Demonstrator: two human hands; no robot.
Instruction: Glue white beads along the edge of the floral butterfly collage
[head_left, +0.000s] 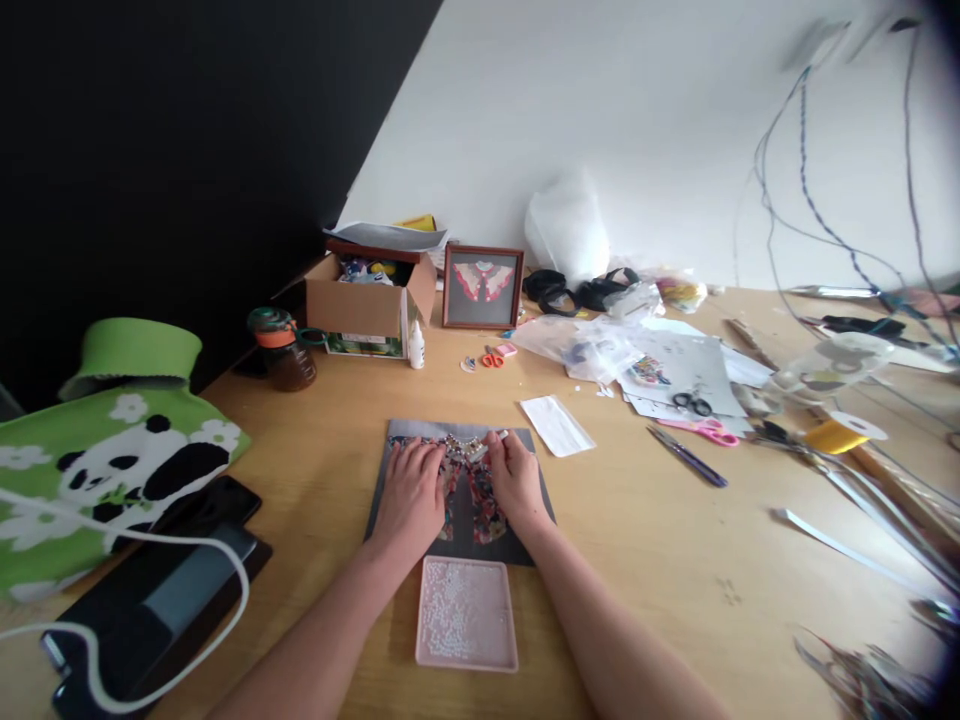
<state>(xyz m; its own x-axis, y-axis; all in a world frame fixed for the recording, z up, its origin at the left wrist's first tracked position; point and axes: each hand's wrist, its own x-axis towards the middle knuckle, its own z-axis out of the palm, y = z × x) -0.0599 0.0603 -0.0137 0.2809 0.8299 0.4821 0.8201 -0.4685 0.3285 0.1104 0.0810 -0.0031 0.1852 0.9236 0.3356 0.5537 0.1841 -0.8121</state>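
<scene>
My left hand [412,485] lies flat with fingers stretched over the left side of a patterned floral fabric piece [489,515], which rests on a dark grey sheet [463,548]. At the upper right of the fabric, my right hand [516,478] is closed, thumb and fingers together. Something small and whitish shows by its fingertips, too small to name. Between the hands, a row of beads [463,446] curves along the fabric's top edge. Just below the sheet sits a pink tray [513,640] with many small white beads in its left part.
A framed collar-shaped piece [484,287], a cardboard box [367,305], a glue bottle [416,346] and a drink bottle [283,350] stand behind. White packet [557,425], purple-handled tool [688,457], pink scissors [705,430] and ribbon spool [834,433] lie right; phone [199,572] and cable left.
</scene>
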